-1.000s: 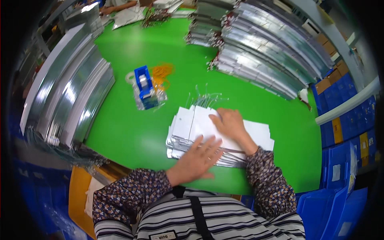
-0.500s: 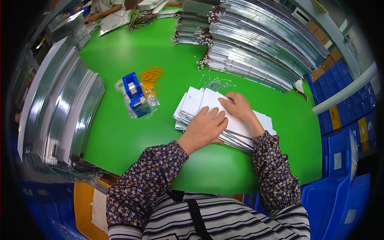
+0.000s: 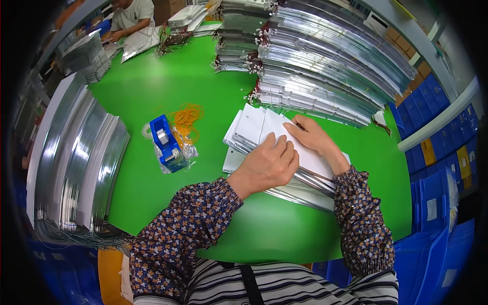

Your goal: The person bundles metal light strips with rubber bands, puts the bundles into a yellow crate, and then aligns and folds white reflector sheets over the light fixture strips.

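Note:
Between my hands is a stack of white panels (image 3: 272, 124) with shiny metallic edges, slanting across the table. Thin pale wires come out at its far end. My left hand (image 3: 268, 165) grips the near edge of the upper panels, fingers curled over the top and the thumb hidden. My right hand (image 3: 314, 137) is bent around their far edge, thumb on the white face and fingertips partly hidden. The upper panels sit askew over lower panels (image 3: 233, 160), whose edges stick out on the near side.
A blue tape dispenser (image 3: 168, 145) and yellow rubber bands (image 3: 186, 119) lie to the left. Tall stacks of metallic panels (image 3: 325, 61) stand at the far right, more panels (image 3: 76, 157) at the left. Blue bins (image 3: 427, 203) line the right side. A person (image 3: 134, 18) works at far left.
The upper panels have shifted away from the lower ones, which now show more on the near side. My left fingers have curled tighter. The whole view has tilted slightly upward.

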`<state>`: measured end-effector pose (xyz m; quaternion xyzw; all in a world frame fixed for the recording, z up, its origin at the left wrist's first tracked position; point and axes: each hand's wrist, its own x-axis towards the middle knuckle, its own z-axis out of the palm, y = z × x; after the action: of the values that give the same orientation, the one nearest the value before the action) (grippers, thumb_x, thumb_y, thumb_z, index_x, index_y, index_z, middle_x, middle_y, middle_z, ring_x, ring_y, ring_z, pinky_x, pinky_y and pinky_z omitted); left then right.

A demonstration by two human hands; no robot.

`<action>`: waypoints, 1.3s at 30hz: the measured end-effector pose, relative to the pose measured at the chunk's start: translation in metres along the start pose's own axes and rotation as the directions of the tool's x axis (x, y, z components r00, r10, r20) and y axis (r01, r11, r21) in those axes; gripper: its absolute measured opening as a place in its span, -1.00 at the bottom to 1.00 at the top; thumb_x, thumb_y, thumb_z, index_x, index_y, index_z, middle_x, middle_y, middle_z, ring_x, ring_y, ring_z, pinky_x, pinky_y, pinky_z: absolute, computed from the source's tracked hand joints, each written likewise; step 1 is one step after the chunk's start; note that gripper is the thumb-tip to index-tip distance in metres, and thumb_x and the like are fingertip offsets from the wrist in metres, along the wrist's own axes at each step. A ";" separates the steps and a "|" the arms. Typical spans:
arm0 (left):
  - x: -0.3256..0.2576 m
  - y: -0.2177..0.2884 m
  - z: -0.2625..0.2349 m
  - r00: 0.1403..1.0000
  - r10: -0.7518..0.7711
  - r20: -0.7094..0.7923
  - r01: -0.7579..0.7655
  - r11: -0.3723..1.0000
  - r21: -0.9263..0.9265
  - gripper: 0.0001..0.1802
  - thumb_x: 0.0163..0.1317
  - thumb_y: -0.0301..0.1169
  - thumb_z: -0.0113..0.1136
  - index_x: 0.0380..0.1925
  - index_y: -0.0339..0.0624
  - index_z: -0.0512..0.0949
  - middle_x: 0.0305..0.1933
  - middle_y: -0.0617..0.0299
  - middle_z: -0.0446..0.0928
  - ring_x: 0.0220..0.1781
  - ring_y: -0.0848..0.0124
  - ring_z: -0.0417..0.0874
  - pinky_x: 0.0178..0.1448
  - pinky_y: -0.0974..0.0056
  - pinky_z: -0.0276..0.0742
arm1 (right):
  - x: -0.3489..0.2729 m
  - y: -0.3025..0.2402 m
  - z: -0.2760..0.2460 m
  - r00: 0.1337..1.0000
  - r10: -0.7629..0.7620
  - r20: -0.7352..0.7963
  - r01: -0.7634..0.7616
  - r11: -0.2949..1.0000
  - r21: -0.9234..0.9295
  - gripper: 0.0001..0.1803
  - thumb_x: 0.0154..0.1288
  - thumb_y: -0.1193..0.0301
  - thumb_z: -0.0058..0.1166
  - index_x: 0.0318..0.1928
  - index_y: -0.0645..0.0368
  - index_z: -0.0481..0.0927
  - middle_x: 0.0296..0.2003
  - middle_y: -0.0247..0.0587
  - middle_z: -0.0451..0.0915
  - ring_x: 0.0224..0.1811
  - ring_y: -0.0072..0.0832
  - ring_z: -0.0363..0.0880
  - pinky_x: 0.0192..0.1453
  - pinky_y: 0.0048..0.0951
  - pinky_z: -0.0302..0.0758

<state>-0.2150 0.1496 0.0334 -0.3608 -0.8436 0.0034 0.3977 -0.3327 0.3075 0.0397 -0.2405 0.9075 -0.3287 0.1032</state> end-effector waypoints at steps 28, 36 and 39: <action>-0.110 0.005 -0.175 0.826 -0.227 0.516 0.417 0.862 -0.287 -0.59 -0.02 -0.15 0.29 -0.35 -0.24 0.44 -0.53 0.19 0.43 -0.48 0.27 0.53 -0.41 0.20 0.41 | -0.132 -0.143 0.058 0.702 -0.555 0.446 0.679 0.711 -0.182 -0.60 -0.15 0.38 0.29 -0.35 0.19 0.34 -0.52 -0.17 0.44 -0.45 -0.20 0.49 -0.45 -0.26 0.40; -0.173 -0.016 -0.232 0.617 -0.719 0.319 0.784 0.528 -0.327 0.01 -0.23 0.04 0.43 0.19 -0.26 0.26 0.12 -0.05 0.41 0.24 0.14 0.38 0.24 0.12 0.26 | -0.128 -0.138 0.073 0.702 -0.616 0.357 0.706 0.669 -0.234 -0.56 -0.24 0.38 0.35 -0.36 0.18 0.36 -0.51 -0.21 0.43 -0.45 -0.27 0.46 -0.45 -0.30 0.39; -0.209 0.019 -0.198 0.297 -0.901 0.316 0.758 0.022 -0.651 0.14 -0.23 0.16 0.40 0.28 -0.27 0.15 0.20 -0.07 0.34 0.30 0.14 0.31 0.37 0.10 0.14 | -0.124 -0.139 0.075 0.693 -0.617 0.373 0.717 0.646 -0.262 -0.54 -0.25 0.35 0.36 -0.36 0.19 0.37 -0.50 -0.21 0.43 -0.44 -0.27 0.47 -0.45 -0.30 0.39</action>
<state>0.0189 -0.0200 0.0234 0.0855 -0.7734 -0.5868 0.2243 -0.1485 0.2360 0.0764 -0.6147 0.7781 -0.1239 0.0376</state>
